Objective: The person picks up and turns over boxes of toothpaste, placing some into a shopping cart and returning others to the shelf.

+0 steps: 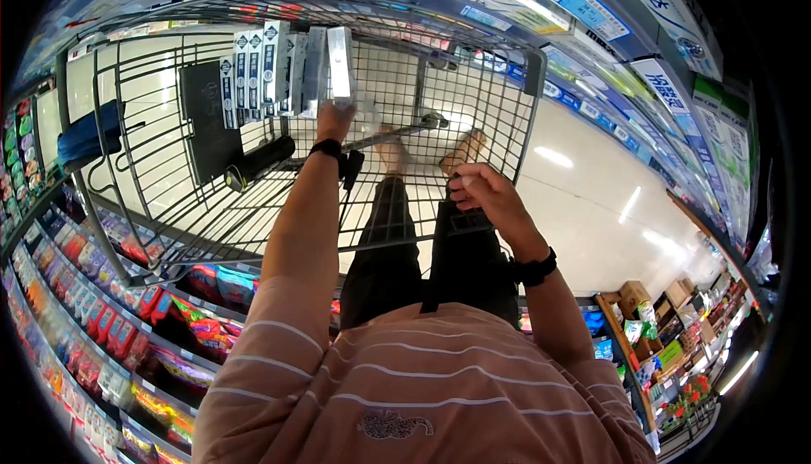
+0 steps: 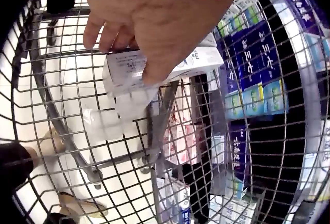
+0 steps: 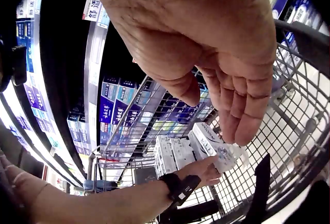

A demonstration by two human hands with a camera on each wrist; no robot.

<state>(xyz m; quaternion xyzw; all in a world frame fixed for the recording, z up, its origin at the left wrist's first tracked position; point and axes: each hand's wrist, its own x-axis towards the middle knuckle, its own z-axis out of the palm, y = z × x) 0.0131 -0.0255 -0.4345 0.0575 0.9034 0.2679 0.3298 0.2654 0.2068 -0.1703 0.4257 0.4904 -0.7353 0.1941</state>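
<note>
while the left hand (image 1: pixel 335 123) pinches the near end of a white carton (image 1: pixel 340 63) between thumb and bent fingers inside the wire shopping cart (image 1: pixel 535 73), just right of a row of white-and-blue cartons (image 1: pixel 272 65), the right hand (image 1: pixel 492 200), loosely half-curled, holds nothing near the cart's near side.

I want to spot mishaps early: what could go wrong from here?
The loose clear plastic by the white box might catch in the mesh of the cart. Because the left hand holds that box near one end, it could tilt and knock the neighbouring boxes.
</note>
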